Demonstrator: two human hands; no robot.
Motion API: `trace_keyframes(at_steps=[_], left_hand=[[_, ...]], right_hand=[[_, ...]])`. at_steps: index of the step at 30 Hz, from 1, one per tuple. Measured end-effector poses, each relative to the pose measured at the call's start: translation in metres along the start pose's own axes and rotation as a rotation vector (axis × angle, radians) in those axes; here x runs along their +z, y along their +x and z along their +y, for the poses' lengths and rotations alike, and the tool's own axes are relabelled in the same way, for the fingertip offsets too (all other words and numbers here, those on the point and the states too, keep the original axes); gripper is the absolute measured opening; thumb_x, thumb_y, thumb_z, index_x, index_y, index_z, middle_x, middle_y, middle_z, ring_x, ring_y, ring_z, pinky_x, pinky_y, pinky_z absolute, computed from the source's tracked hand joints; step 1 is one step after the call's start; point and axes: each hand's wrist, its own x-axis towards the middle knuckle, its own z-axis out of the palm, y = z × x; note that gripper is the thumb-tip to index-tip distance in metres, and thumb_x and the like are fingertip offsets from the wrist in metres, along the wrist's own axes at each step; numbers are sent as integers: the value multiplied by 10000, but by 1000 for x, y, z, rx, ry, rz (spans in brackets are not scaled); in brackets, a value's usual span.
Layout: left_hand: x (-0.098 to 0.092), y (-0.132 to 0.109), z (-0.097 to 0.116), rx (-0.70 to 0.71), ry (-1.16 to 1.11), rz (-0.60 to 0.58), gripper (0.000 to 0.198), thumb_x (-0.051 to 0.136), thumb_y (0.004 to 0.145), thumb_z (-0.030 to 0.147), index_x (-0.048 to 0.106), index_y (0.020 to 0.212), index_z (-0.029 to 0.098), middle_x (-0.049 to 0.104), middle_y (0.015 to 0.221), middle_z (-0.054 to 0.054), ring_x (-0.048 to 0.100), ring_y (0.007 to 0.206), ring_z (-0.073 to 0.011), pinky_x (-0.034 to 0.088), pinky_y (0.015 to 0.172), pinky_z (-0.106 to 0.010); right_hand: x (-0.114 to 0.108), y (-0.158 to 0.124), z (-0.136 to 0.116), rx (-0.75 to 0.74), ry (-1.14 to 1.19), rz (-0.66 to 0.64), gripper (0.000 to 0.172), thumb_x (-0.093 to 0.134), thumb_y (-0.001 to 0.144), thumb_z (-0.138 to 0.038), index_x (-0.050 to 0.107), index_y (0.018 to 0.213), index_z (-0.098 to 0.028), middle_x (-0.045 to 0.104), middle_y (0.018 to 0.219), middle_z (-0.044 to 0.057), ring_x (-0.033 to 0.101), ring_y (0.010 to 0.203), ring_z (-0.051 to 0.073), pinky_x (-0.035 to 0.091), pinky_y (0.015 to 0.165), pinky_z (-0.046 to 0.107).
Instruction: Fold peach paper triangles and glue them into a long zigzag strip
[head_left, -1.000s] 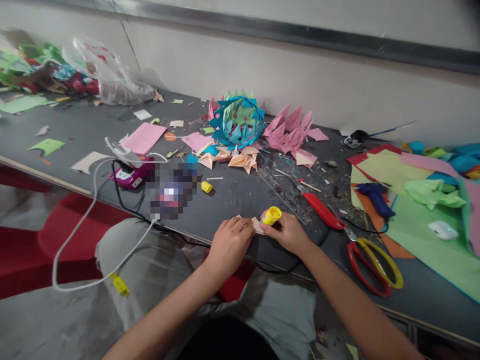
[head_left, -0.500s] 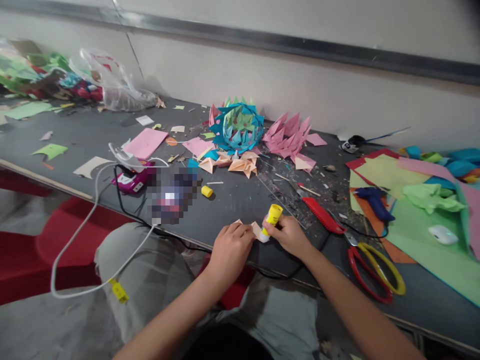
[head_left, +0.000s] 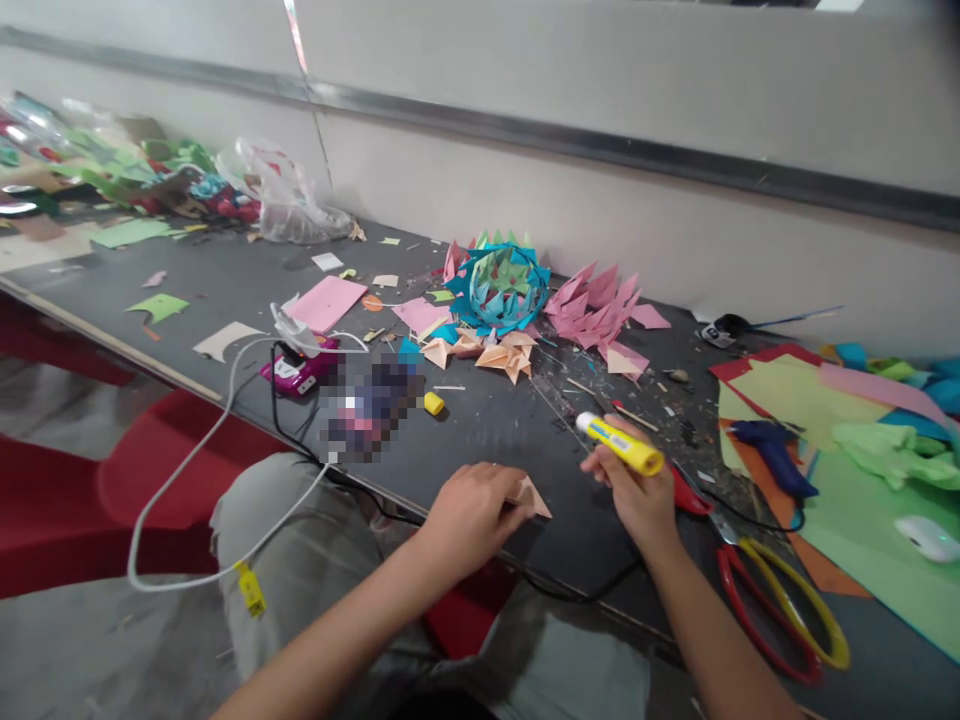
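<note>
Near the table's front edge, my left hand (head_left: 476, 515) is closed on a folded peach paper piece (head_left: 531, 496), whose pointed end sticks out to the right. My right hand (head_left: 636, 492) grips a yellow glue stick (head_left: 622, 442), tilted, its white end up and to the left, apart from the paper. The glue stick's yellow cap (head_left: 433, 404) lies on the table. Behind it are several folded peach pieces (head_left: 510, 355), a blue and green folded-paper ring (head_left: 499, 288) and a pink folded-paper piece (head_left: 595, 303) with many points.
Scissors (head_left: 780, 600) with red and yellow handles lie right of my right hand. Beyond are a blue glue gun (head_left: 772, 458) and coloured paper sheets (head_left: 862, 520). A purple power strip (head_left: 300, 368) with a white cable (head_left: 161, 478) sits left. A plastic bag (head_left: 289, 205) stands farther back.
My right hand has lifted the glue stick off the peach paper and moved right, tipping it from upright to slanted. My left hand stays on the paper. The view has shifted slightly.
</note>
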Motion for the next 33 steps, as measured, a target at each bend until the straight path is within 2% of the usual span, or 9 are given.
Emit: trace_keyframes(at_steps=[3,6,10,15,19,23,25,29,33], left_hand=[[-33,20,-18,-76,20,110,216,517,850,297,609,1006,179,659,1014,-65,605,935,-193,473,819,-310],[-69,55,-49,-290,231,132,252,439,879,315,620,989,179,654,1015,-70,598,954,-206,454,825,-296],[-94,108,-90,-486,371,39,299,422,869,327,621,998,145,643,1042,-127,584,1003,-262,448,819,-320],[-90,146,-111,-605,388,-45,335,544,801,369,615,990,101,624,1063,-175,574,1020,-302,454,811,-345],[-87,153,-116,-637,377,-97,302,539,845,334,574,1048,113,589,1098,-125,570,998,-249,470,819,-400],[-90,153,-118,-626,324,-125,312,522,872,326,517,1129,149,545,1126,-78,562,966,-200,490,810,-404],[-94,151,-117,-609,283,-118,312,519,873,327,517,1130,152,540,1132,-76,561,966,-203,493,805,-401],[-112,143,-109,-583,179,-52,260,559,841,276,578,1045,115,609,1028,-78,595,903,-208,501,767,-342],[-130,116,-80,-471,27,1,300,573,793,214,571,1078,120,663,951,-61,623,870,-157,491,733,-235]], right_hand=[[-9,8,1,-133,-167,-23,474,535,806,-372,436,1239,-206,630,1017,119,623,855,217,498,754,379],[-15,19,8,-171,-383,-79,642,553,786,-400,318,1344,-189,472,1259,177,492,1134,277,456,860,432],[-14,31,21,-179,-433,-134,484,395,875,-373,381,1318,-181,487,1218,162,466,1163,258,417,918,456],[1,30,22,-308,-409,-90,280,400,879,-275,607,1059,-217,556,1104,116,543,1070,239,441,904,406],[10,21,8,-354,-438,-143,272,399,868,-177,667,866,-225,552,1054,117,616,916,217,497,790,304],[11,16,3,-341,-467,-162,272,434,847,-173,694,807,-243,579,961,120,640,761,236,524,652,321],[8,17,5,-353,-473,-189,249,472,833,-188,706,838,-272,607,947,107,642,786,253,531,691,359],[-7,13,10,-372,-522,-252,199,537,814,-287,706,920,-284,638,1047,92,569,1047,306,434,904,530],[-30,-16,-8,-297,-514,-54,250,560,790,-425,699,895,-247,638,1091,122,566,1049,309,449,874,520]])
